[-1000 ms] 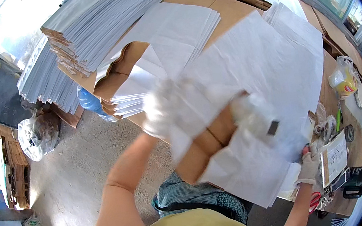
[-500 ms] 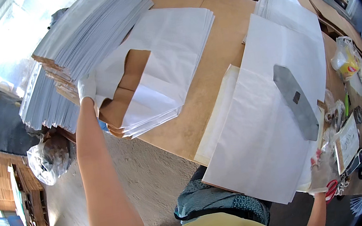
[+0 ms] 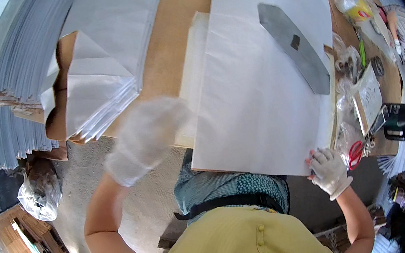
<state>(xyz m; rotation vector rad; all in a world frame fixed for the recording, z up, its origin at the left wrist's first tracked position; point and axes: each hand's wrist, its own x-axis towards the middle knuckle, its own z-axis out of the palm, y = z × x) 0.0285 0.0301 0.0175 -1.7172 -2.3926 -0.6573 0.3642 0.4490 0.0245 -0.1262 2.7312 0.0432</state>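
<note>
My left hand (image 3: pixel 145 140), in a white knit glove, is smeared by motion; its fingers cannot be read. It hovers over the table's front edge, between the folded-end paper sacks and the large white paper sheet (image 3: pixel 253 83). My right hand (image 3: pixel 329 173), also gloved, is at that sheet's near right corner, fingers curled in against the edge and closed on it. A grey flat plate (image 3: pixel 300 45) with cut corners and a small dark square in its middle lies on the sheet. To the left, white paper sacks (image 3: pixel 103 83) show a brown inner side at their opened ends.
Tall stacks of white paper (image 3: pixel 31 52) rise at the left. Red-handled scissors (image 3: pixel 355 154), a black device (image 3: pixel 397 121), a written card (image 3: pixel 368 98) and plastic bags (image 3: pixel 353 1) lie along the right. A bagged bundle (image 3: pixel 41 193) is on the floor. Another person's arm (image 3: pixel 394 29) shows far right.
My left hand has left the sacks' opened end and swung right and nearer to me. My right hand has shifted from beside the scissors to the sheet's corner. The view has tilted down.
</note>
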